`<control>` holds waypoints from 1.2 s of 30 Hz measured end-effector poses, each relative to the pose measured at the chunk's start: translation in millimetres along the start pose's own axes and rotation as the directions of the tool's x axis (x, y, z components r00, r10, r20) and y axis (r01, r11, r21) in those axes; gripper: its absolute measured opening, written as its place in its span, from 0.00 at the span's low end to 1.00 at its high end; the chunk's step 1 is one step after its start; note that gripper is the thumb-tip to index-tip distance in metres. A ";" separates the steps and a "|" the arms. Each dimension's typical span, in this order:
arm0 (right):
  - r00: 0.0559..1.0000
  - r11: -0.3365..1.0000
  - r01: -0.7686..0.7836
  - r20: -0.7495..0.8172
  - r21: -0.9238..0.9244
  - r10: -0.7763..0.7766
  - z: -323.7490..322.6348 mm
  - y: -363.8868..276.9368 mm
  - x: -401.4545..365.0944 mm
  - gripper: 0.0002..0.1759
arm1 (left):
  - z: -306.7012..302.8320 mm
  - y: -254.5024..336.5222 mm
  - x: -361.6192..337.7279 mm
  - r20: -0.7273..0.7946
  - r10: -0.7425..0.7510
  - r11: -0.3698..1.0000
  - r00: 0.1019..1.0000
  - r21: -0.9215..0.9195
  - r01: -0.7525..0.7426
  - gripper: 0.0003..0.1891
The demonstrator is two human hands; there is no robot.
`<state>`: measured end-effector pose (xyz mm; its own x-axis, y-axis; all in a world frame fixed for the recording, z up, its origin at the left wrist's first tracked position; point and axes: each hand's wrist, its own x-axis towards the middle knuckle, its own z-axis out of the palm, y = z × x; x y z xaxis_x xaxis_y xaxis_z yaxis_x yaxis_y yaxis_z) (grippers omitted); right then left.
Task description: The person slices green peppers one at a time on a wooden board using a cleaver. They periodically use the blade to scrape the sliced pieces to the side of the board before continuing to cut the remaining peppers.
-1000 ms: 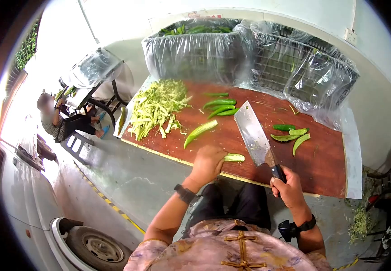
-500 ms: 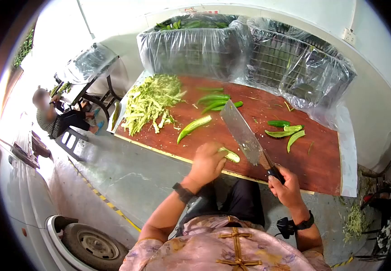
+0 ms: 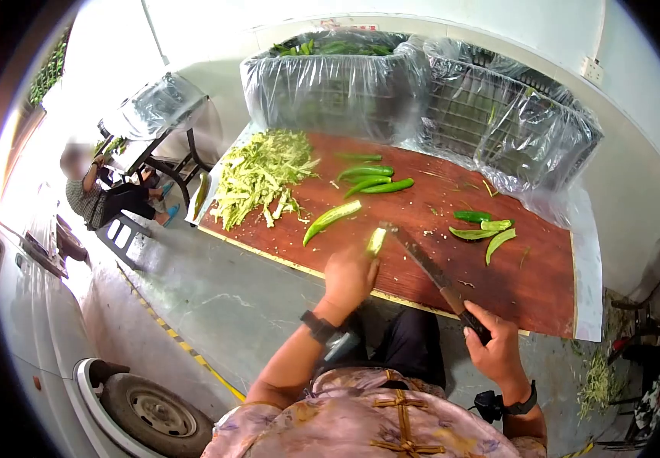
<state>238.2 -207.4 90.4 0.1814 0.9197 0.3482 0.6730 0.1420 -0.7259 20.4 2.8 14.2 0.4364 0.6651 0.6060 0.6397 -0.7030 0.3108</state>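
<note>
My left hand is closed around a split green pepper near the front edge of the board, its pale inside facing up. In my right hand is the black handle of a cleaver. The blade is turned nearly edge-on, its tip close to the pepper's upper end. Just beyond my left hand lies a halved green pepper, cut side up. Whole green peppers lie farther back, and several cut pieces are on the right.
A heap of pale green pepper cores covers the reddish-brown board's left end. Two plastic-lined crates stand behind it. On the left, a person sits at another table, and a vehicle wheel is at lower left.
The cleaver has rotated from showing its broad face to nearly edge-on, with its tip now near the held pepper. My left hand has turned the pepper more upright.
</note>
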 end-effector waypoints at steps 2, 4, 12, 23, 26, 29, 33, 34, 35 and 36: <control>0.994 0.975 0.091 0.078 -0.202 -0.076 -0.1 -4.8 -1.4 0.24 | -5.5 2.0 -2.0 0.048 -0.013 1.000 0.999 0.007 0.013 0.04; 0.992 0.966 0.119 0.076 -0.231 -0.103 -0.1 -8.5 -1.9 0.24 | -10.8 -1.4 -6.4 0.011 0.026 0.999 1.000 -0.037 -0.025 0.06; 0.974 0.873 0.223 0.131 -0.433 -0.183 4.8 -15.3 -3.4 0.22 | -11.0 1.6 -17.8 0.092 -0.022 0.999 0.995 -0.021 0.024 0.10; 0.939 0.773 0.336 0.258 -0.538 -0.229 -8.0 -18.5 7.1 0.21 | -14.7 -7.3 -25.9 -0.086 0.051 0.995 0.995 -0.087 -0.058 0.11; 0.928 0.747 0.368 0.272 -0.553 -0.256 -8.9 -17.8 9.6 0.19 | -10.7 -21.6 -23.5 0.011 0.061 0.990 0.998 -0.127 -0.059 0.15; 0.924 0.744 0.377 0.280 -0.552 -0.261 -8.1 -19.5 11.0 0.21 | -21.2 -21.7 -12.2 0.053 0.029 0.993 0.998 -0.114 -0.022 0.20; 0.926 0.740 0.366 0.303 -0.565 -0.226 -9.6 -23.1 5.5 0.23 | -22.2 -27.9 -8.9 0.057 0.144 0.990 0.988 -0.020 -0.143 0.19; 0.926 0.740 0.365 0.304 -0.564 -0.225 -9.3 -22.6 4.7 0.23 | -24.4 -28.9 -7.4 0.110 0.082 0.996 0.990 -0.047 -0.078 0.18; 0.921 0.752 0.378 0.300 -0.540 -0.247 -9.1 -22.1 3.8 0.23 | -25.5 -30.5 -5.9 0.166 0.022 0.997 0.986 -0.071 -0.010 0.18; 0.916 0.764 0.390 0.298 -0.515 -0.267 -8.9 -22.0 2.8 0.23 | -25.2 -33.1 -3.7 0.170 0.019 0.997 0.985 -0.074 -0.006 0.18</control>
<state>230.2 -211.2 112.6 -0.2271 0.9138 0.3368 0.9537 0.2787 -0.1133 -18.3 17.3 20.1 0.5496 0.6848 0.4786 0.5882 -0.7240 0.3604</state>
